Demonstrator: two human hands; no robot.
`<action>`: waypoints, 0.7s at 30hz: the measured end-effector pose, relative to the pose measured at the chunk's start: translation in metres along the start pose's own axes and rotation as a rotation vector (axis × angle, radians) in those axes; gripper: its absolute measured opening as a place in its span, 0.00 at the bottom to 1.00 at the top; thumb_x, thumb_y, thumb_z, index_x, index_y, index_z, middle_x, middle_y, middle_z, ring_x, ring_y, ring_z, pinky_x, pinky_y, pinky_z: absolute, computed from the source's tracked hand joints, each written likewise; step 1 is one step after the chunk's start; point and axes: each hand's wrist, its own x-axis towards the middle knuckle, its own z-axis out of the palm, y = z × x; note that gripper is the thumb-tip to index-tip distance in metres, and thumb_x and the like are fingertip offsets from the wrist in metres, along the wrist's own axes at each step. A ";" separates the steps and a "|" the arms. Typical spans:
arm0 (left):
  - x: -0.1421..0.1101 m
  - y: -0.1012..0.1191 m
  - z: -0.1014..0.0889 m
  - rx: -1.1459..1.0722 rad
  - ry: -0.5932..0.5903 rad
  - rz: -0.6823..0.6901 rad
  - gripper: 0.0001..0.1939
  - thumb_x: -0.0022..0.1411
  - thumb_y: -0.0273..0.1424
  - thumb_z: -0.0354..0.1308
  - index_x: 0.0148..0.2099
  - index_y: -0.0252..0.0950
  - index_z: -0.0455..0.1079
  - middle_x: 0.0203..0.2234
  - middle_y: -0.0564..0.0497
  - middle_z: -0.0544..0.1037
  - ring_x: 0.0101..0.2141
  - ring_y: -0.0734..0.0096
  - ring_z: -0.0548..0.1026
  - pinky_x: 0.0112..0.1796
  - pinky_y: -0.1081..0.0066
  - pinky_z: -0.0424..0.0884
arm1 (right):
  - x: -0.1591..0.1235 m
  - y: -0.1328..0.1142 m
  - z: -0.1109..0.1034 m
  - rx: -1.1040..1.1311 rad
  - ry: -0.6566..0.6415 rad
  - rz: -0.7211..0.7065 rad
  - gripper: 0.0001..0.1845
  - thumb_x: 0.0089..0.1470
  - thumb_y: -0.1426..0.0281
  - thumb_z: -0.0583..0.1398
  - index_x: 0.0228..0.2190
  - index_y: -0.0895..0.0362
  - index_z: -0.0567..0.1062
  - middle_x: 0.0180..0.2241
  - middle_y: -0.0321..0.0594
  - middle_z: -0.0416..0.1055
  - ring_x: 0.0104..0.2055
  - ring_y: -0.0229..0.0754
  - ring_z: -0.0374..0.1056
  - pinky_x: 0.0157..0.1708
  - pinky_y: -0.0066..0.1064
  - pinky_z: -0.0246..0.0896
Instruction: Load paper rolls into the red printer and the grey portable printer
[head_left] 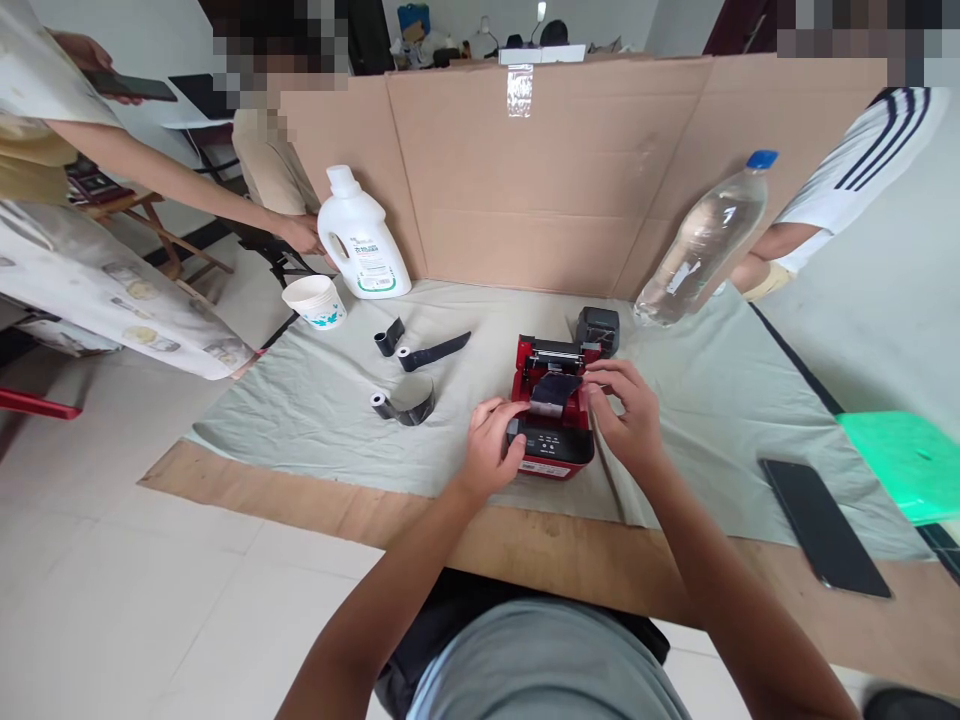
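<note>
A red and black label printer (556,440) stands on the cloth with its top raised, its inside showing. Across its inside lies a strip of dark ribbon (556,388). My left hand (491,440) grips the printer's front left corner, fingers over the rim and thumb at the front. At the printer's right side, my right hand (626,410) has its fingers and thumb bent in at the edge of the ribbon; what lies between the fingertips is too small to make out. To the left are several dark ribbon rolls, one roll (386,341) short, another roll (435,352) with its tail stretched out.
Along the back stand a white jug (364,240), a paper cup (315,300), a cardboard screen (525,200) and a leaning clear bottle (705,240). A phone (825,525) and green plastic (904,465) lie right. Another person's hand (304,235) is near the jug.
</note>
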 end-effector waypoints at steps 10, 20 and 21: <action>0.000 0.004 0.001 0.008 -0.010 0.057 0.22 0.70 0.36 0.49 0.63 0.39 0.66 0.54 0.43 0.78 0.53 0.54 0.70 0.56 0.53 0.68 | 0.002 -0.009 -0.009 0.266 -0.333 0.256 0.16 0.66 0.60 0.54 0.37 0.54 0.78 0.27 0.36 0.79 0.22 0.38 0.69 0.27 0.32 0.67; 0.000 0.008 -0.002 0.048 0.017 0.087 0.19 0.71 0.34 0.49 0.59 0.37 0.69 0.51 0.43 0.80 0.52 0.55 0.70 0.54 0.55 0.67 | 0.059 0.006 0.009 -0.036 -0.976 0.282 0.12 0.57 0.71 0.58 0.37 0.58 0.81 0.36 0.41 0.82 0.32 0.41 0.74 0.33 0.29 0.65; -0.001 0.008 -0.002 0.052 0.013 0.083 0.19 0.71 0.34 0.49 0.59 0.38 0.69 0.51 0.43 0.80 0.51 0.55 0.71 0.54 0.55 0.67 | 0.063 0.002 0.011 -0.077 -1.028 0.219 0.12 0.56 0.73 0.58 0.36 0.58 0.81 0.37 0.42 0.82 0.35 0.42 0.75 0.35 0.29 0.64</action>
